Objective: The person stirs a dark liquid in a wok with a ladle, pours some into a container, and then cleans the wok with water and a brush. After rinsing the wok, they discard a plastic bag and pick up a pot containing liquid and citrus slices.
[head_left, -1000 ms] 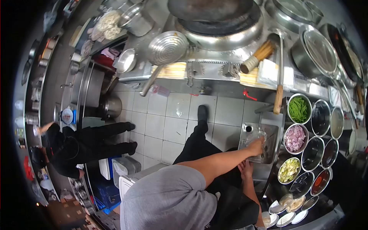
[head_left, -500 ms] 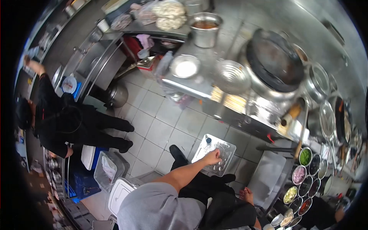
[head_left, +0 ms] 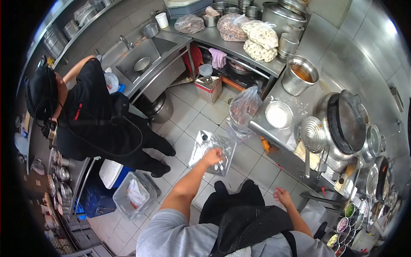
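Observation:
My left hand (head_left: pixel 214 156) is closed at the top of a square, silvery metal tin (head_left: pixel 224 145) with a dark round cap (head_left: pixel 204 136) at one corner. The tin hangs in front of my legs, over the tiled floor, and its sides are mostly hidden. Fingers hide the part that is gripped. My right hand (head_left: pixel 281 196) is empty beside my right leg, its fingers loosely apart.
Another person (head_left: pixel 92 113) in black stands at left, by the shelf and sink (head_left: pixel 139 58). At right, a steel counter (head_left: pixel 267 100) holds a soup pot (head_left: pixel 299 75), a white bowl (head_left: pixel 279 115) and a wok (head_left: pixel 347 122). A clear bin (head_left: pixel 132 195) stands on the floor.
The view has turned and moved forward, bringing the sink and back counter closer. The tin stays in my left hand. My right hand has come up and away from my leg.

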`<state>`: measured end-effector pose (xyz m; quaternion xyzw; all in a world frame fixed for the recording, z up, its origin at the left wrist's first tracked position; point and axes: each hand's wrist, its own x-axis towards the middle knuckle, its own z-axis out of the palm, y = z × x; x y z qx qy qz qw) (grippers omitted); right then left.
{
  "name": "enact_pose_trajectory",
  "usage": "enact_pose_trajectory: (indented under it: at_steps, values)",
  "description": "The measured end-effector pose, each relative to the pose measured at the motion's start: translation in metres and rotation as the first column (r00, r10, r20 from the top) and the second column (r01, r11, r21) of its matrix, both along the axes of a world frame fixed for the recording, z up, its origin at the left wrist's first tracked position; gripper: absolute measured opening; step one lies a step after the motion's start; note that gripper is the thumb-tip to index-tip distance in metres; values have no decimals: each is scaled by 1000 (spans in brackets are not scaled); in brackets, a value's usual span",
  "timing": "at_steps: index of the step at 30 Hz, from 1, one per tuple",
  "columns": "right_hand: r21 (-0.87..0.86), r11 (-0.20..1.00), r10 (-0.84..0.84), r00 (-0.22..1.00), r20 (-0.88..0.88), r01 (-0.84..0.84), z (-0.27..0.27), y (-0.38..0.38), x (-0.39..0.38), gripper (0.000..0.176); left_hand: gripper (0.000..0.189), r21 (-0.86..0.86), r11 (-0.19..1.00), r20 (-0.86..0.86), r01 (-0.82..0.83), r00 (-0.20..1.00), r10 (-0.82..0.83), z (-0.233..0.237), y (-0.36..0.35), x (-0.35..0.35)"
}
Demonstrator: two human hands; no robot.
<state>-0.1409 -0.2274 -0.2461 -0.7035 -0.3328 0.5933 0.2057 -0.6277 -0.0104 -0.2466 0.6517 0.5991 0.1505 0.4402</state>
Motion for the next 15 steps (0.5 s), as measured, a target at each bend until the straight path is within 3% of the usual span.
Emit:
enact_pose_trajectory:
  at_steps: [5,7,9,10,11,13,15]
  values:
    - [22,991,131,991,7,-131,-8,96,-62,41,40,83,995,-160,55,986,-41,30,115,-89]
    - [35,994,108,993,-48,-106,-12,128,-88,41,40,74,991,-233,114,968,-94,36,166,-107]
    - [29,997,74,992,-104,-71,-28,143,-106,41,41,-66,996,-318,56,945,-75,34,210,-121]
    - [10,996,86,992,-95,-86,-41,161,-112,41,41,-84,991,-349,105,928,-128,16,233,-131]
    - [-8,995,95,991,-90,-96,-53,181,-121,42,40,-16,987,-375,158,915,-152,18,248,-133]
    - [36,973,227,972,63,-230,-69,202,-133,44,38,-145,978,-312,147,932,-186,7,280,-141]
    - [40,921,367,896,251,-388,-74,222,-147,43,37,-136,967,-357,214,900,-249,-12,311,-139]
